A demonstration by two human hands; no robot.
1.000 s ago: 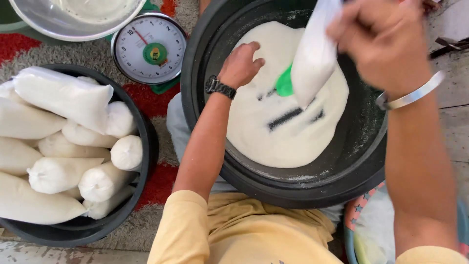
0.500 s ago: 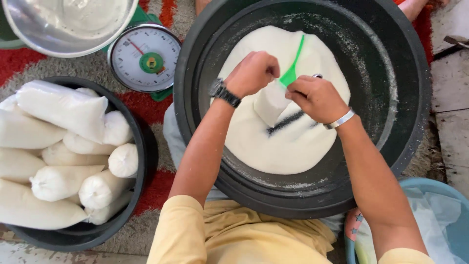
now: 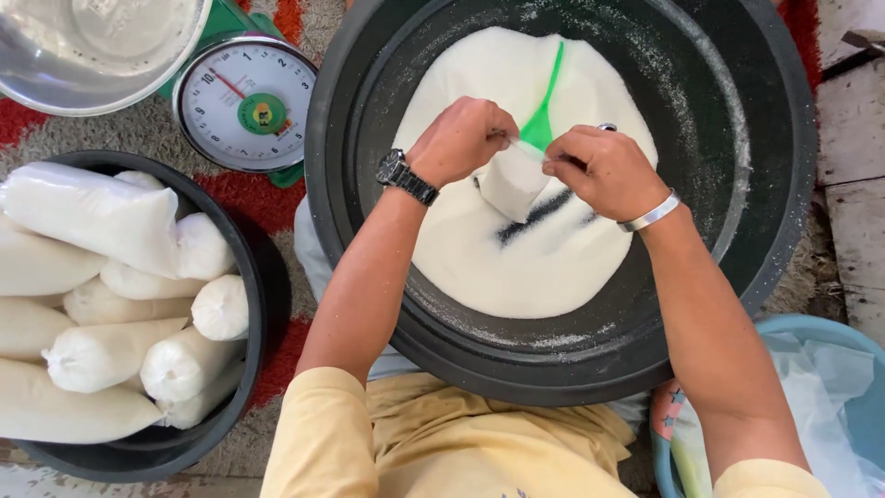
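Biggest in view: a wide black basin [image 3: 774, 184] holding a mound of white granules [image 3: 516, 267], with a green scoop [image 3: 544, 111] lying half sunk in it. Left of that, a smaller dark tub [image 3: 249, 304] heaped with filled white bags [image 3: 101, 221], tied off and stacked on their sides. Above the tub, a round dial scale [image 3: 244, 101] on a green base, and in the top left corner part of a metal bowl [image 3: 157, 65]. At lower right, a blue bucket [image 3: 857, 369] lined with clear plastic.

Changed within the last second: then, a long filled bag raised high in the right hand, the left hand flat on the mound; half a second ago, both hands closing together over the middle. Now the small filled bag [image 3: 514, 180] sits low, its base resting on or just above the granules, neck pinched between both hands. Reads as filling over and closing of the neck under way.

Left hand [image 3: 461, 138], with a dark wristwatch, curled into a fist on the bag's neck from the left. Right hand [image 3: 599, 171], with a silver bangle, fingers closed on the same neck from the right. Bag body hanging just below and between the two hands, scoop just behind it.
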